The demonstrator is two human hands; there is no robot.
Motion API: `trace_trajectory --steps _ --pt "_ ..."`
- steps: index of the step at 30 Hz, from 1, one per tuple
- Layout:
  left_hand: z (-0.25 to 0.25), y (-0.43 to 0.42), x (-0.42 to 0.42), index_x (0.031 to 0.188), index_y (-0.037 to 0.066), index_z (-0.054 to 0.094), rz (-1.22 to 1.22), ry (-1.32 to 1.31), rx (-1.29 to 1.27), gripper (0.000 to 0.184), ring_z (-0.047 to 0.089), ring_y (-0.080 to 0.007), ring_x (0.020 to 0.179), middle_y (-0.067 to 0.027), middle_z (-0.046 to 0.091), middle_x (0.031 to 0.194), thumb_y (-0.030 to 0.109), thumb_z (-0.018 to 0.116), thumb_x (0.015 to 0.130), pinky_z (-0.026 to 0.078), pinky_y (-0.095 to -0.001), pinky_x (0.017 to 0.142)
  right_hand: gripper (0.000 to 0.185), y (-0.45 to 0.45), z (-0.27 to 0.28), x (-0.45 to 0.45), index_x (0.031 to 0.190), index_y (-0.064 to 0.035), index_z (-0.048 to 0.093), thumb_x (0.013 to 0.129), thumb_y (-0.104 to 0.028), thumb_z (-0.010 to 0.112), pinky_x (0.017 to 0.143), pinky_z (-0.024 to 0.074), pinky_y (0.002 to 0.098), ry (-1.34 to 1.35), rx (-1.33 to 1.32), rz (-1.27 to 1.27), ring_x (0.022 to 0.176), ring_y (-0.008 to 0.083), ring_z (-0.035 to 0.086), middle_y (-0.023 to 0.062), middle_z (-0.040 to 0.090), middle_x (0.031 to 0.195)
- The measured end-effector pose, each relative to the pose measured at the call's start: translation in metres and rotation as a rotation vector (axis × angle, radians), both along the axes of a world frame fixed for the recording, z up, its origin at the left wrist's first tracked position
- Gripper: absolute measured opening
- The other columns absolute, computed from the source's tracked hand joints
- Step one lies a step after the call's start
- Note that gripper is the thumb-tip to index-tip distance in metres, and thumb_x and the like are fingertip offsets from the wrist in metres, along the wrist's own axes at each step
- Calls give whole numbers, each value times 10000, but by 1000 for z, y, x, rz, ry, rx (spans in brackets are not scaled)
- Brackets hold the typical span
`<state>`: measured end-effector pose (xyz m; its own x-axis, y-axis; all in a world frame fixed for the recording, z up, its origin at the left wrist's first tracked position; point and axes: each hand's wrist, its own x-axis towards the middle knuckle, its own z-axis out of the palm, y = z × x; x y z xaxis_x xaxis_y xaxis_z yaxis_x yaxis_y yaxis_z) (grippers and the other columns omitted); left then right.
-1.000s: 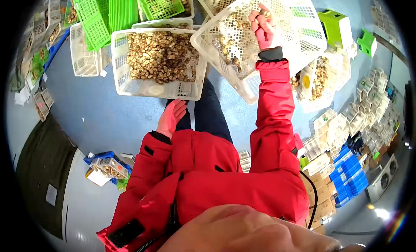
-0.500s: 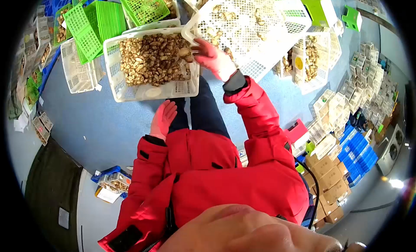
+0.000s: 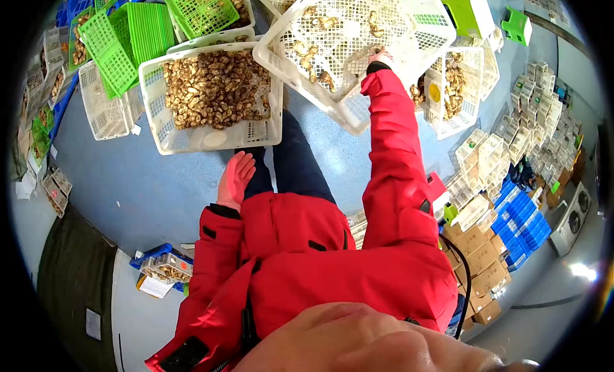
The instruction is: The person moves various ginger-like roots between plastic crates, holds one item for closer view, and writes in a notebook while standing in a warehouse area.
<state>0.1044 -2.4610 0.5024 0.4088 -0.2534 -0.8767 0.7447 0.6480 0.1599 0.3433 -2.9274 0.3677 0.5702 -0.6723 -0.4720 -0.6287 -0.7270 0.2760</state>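
Note:
My right hand (image 3: 382,57) reaches into a large white lattice basket (image 3: 300,78), near its right side. Its fingers are small and mostly hidden, so whether they hold anything is unclear. Several light brown, lumpy pieces (image 3: 307,52) lie scattered on the basket's floor. My left hand (image 3: 235,179) is open, palm up and fingers stretched, just below a white crate (image 3: 246,142). Heaped in that crate are many knobbly brown pieces (image 3: 214,84) whose kind I cannot make out. A pale round disc (image 3: 215,139) shows at the crate's near edge.
Green baskets (image 3: 150,33) are stacked at the upper left, beside a white crate (image 3: 105,110). Another white crate (image 3: 470,97) with brown pieces stands to the right, near a green stool (image 3: 467,14). Cardboard boxes (image 3: 480,263) and blue crates (image 3: 521,222) fill the far right.
My right hand has moved right, from the rim between crate and basket to inside the basket. My left hand stays open in nearly the same place. The view has shifted slightly.

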Motion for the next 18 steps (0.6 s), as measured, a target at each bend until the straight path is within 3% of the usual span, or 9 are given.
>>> trace_trajectory --steps 3,4,6,8,10,12,14,16,18 --pt "-1 -7 10 1235 58 411 -11 -13 10 435 438 -216 1140 -109 459 1242 331 434 898 346 -336 960 334 16 17 18 1047 -121 587 762 -294 559 833 456 351 37 20 -26 1003 242 559 104 589 1076" --pt "0 -8 11 1236 60 411 -15 -9 17 437 438 -216 1140 -108 461 1240 334 436 896 343 -337 962 307 -48 -127 -13 1006 -121 615 764 -295 542 829 453 363 -497 -314 264 987 255 567 107 616 1010" --pt "2 -11 8 1235 58 411 -29 14 17 442 439 -216 1138 -108 463 1238 338 439 895 340 -340 964 345 21 32 16 1001 -128 626 750 -346 534 856 431 373 -109 189 29 984 278 566 121 623 987" --pt "-4 -14 9 1233 50 411 -28 21 12 445 442 -219 1135 -108 463 1238 338 441 895 339 -341 965 496 21 32 7 1076 -136 591 711 -469 559 884 407 356 16 296 222 991 295 557 150 601 1033" --pt "-7 -18 7 1236 39 404 -36 14 -12 454 440 -223 1138 -110 463 1238 336 440 895 340 -341 964 572 14 30 -3 1149 -108 536 719 -484 567 870 414 354 -267 429 390 990 293 558 165 596 1035" --pt "-7 -21 11 1238 37 401 -59 15 -10 457 440 -224 1139 -111 463 1237 337 439 896 343 -339 962 602 22 57 40 1158 -76 492 711 -463 607 834 436 380 -387 301 261 980 294 550 174 572 1065" --pt "-3 -23 17 1240 37 400 -55 24 9 457 441 -225 1139 -112 465 1235 334 440 896 345 -339 960 549 11 30 70 1112 -88 496 704 -433 627 806 449 397 -410 71 322 942 293 569 148 588 1028" --pt "-2 -21 19 1239 36 401 -43 25 22 452 443 -225 1138 -113 466 1233 329 440 896 348 -338 959 692 -7 -20 86 1306 -148 347 730 -456 576 855 426 383 -183 31 284 1001 280 552 139 571 1098" --pt "-3 -16 16 1235 35 404 -17 20 25 445 445 -225 1136 -114 469 1230 321 440 896 349 -336 957 639 -3 -12 88 1280 -164 382 733 -425 583 860 420 400 -146 48 225 978 305 556 131 563 1116"
